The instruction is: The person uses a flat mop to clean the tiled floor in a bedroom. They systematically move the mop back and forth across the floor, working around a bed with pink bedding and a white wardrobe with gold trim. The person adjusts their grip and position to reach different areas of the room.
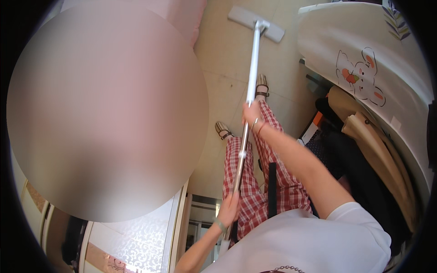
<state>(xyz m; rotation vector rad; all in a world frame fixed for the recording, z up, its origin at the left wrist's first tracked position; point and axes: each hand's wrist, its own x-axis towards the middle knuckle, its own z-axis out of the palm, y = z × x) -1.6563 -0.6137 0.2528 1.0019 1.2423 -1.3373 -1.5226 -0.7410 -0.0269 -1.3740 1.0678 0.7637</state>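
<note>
A flat mop (254, 61) runs from near my body out to the floor ahead, its pole white at the far part and shiny metal nearer me. Its wide pale head (243, 17) lies on the tiles at the top of the view, slightly slanted. My right hand (251, 113) is closed around the middle of the pole, where white meets metal. Lower down, my left hand (228, 208) wraps the pole close to its near end. Both feet stand beside the pole, one on each side.
Beige floor tiles (218, 91) stretch ahead. To the right stands a white cover with a rabbit drawing (318, 45), with dark and tan clothes (359, 132) below it. A patterned white cabinet door (136, 241) is at lower left. A large blurred circle hides much of the left.
</note>
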